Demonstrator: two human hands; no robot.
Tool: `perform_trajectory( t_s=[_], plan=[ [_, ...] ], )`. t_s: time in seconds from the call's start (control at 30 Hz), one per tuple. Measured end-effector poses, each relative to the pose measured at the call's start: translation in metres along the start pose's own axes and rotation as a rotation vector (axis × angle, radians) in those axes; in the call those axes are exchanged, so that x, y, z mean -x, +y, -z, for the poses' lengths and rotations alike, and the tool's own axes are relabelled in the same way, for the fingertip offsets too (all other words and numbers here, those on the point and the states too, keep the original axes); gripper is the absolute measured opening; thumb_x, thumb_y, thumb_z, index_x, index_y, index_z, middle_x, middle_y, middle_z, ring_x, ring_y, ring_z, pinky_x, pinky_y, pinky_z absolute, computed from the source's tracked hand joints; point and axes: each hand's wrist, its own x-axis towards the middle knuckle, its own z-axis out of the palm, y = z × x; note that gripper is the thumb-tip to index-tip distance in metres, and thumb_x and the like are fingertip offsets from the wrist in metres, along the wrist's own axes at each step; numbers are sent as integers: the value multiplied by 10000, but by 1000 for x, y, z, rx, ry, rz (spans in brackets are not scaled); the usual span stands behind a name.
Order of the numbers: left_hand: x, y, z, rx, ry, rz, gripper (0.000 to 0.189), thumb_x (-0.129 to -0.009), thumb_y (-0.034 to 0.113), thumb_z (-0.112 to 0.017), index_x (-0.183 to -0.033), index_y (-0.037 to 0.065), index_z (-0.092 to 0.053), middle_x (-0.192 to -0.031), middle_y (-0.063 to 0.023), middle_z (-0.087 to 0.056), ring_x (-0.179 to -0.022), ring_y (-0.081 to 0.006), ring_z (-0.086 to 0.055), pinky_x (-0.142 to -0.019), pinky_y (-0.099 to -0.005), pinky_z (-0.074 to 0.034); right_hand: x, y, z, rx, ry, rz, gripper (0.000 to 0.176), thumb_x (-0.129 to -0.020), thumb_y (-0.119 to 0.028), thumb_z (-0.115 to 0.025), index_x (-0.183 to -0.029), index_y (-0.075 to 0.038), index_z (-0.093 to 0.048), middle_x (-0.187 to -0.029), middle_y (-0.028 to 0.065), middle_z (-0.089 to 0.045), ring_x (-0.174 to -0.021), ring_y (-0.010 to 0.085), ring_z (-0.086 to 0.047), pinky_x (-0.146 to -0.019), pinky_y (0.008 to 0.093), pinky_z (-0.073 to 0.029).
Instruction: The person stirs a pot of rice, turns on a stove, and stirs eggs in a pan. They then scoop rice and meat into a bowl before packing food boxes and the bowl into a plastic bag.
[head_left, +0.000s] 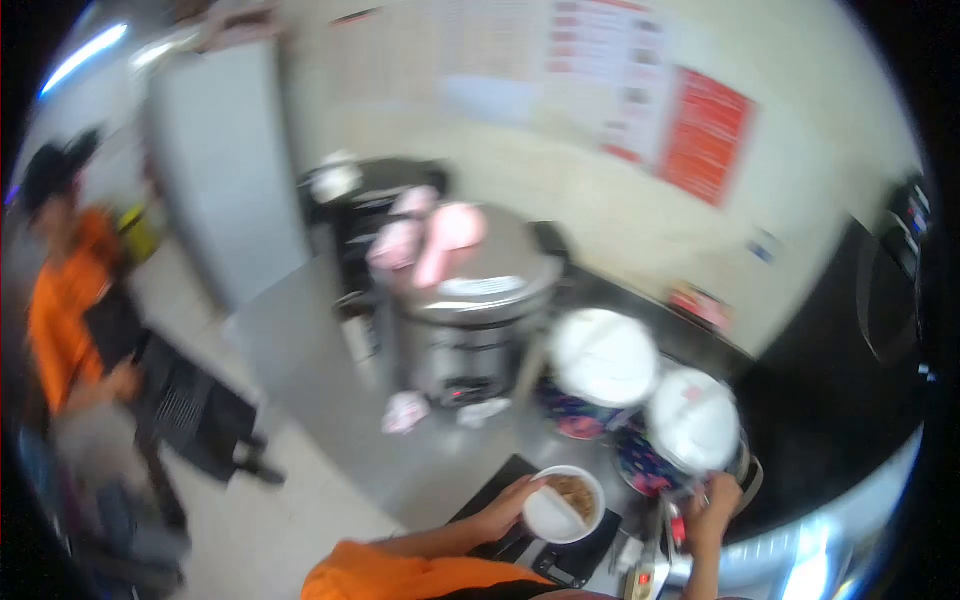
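Note:
My left hand point(508, 508) grips the rim of a white round bowl point(600, 510). Brown, crumbly food point(575, 492) shows on one side of the bowl, and a smooth white area covers the other. Below the bowl is a black kitchen scale point(565, 565), partly covered by it. My right hand point(714, 508) is closed at the front of a dark patterned pot point(640, 462) with a white lid point(692, 420). What its fingers hold is too blurred to make out. A red and white item point(678, 528) is close beside that hand.
A second white-lidded patterned pot point(603, 360) stands behind. A large steel cooker point(465, 330) carries a pink scoop point(450, 240) and pink cloth point(397, 243). A power strip point(643, 580) lies at the front edge. At left, a person in orange point(75, 290) holds a black object point(190, 400).

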Motion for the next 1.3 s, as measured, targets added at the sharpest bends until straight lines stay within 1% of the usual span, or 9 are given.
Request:
perform_trajectory(
  t_s=[0.17, 0.2, 0.23, 0.33, 0.63, 0.8, 1.2, 1.27, 1.3],
  plan=[
    [-24, 31, 18, -144, -56, 180, 271, -899, 231, -441, -1119, 76, -478, -976, -63, -548, -920, -155, -533, -816, -296, -426, 81, -72, -24, -196, 70, -403, 177, -725, -80, -583, -901, -61, -576, -779, 100, -567, -756, 290, -533, -717, 381, -396],
    [-44, 6, 43, -394, -200, -14, 270, -899, 215, -425, -1113, 60, -477, -1003, -79, -554, -947, -179, -539, -851, -312, -422, 110, -78, -25, -164, 94, -490, 161, -739, -85, -583, -899, -64, -583, -747, 94, -575, -710, 277, -545, -690, 373, -414],
    [-33, 28, 8, -195, -166, 259, 311, -899, 219, -408, -1145, 35, -457, -1044, -105, -552, -974, -214, -539, -883, -340, -413, 137, -91, -23, -183, 68, -635, 155, -747, -91, -579, -900, -65, -585, -738, 94, -588, -695, 273, -561, -673, 379, -426],
    [-34, 6, -19, -362, -472, 345, 466, -908, 378, -363, -1226, 43, -423, -1177, -107, -521, -1086, -239, -501, -944, -377, -389, 237, -148, 5, -258, 62, -1030, 146, -762, -115, -570, -901, -72, -588, -772, 113, -619, -700, 278, -596, -641, 396, -455],
    [106, -204, -195, -316, -872, 893, 523, -890, 407, -386, -1253, 30, -384, -1217, -120, -487, -1104, -261, -482, -956, -401, -372, 562, -287, 133, 36, -528, -1891, 285, -783, -301, -510, -938, -70, -570, -911, 144, -619, -884, 319, -586, -755, 458, -446],
    [223, -327, -252, -310, -994, 1120, 498, -897, 381, -381, -1251, 31, -387, -1219, -113, -486, -1125, -260, -460, -977, -395, -341, 639, -320, 219, 66, -150, -2234, 296, -794, -308, -505, -969, -83, -585, -942, 138, -620, -916, 310, -576, -785, 431, -444],
    [387, -587, -377, -533, -1255, 1366, 474, -923, 351, -319, -1252, 11, -361, -1232, -130, -463, -1144, -260, -437, -988, -397, -322, 801, -186, 365, -91, 584, -2126, 392, -833, -361, -520, -1098, -73, -535, -1014, 135, -608, -936, 281, -577, -826, 386, -436],
    [420, -646, -403, -589, -1284, 1418, 458, -925, 339, -319, -1243, 13, -369, -1211, -123, -476, -1129, -254, -447, -979, -394, -328, 800, -168, 419, -1014, 1608, -1563, 611, -845, -430, -513, -1330, -123, -304, -1302, 136, -405, -1174, 291, -408, -970, 409, -321],
    [440, -676, -418, -627, -1343, 1418, 439, -926, 324, -322, -1232, 15, -380, -1185, -122, -489, -1115, -234, -456, -967, -374, -338, 798, -158, 448, -991, 1631, -1555, 611, -845, -430, -513, -1330, -123, -304, -1302, 136, -405, -1174, 291, -408, -970, 409, -321]
  ],
)
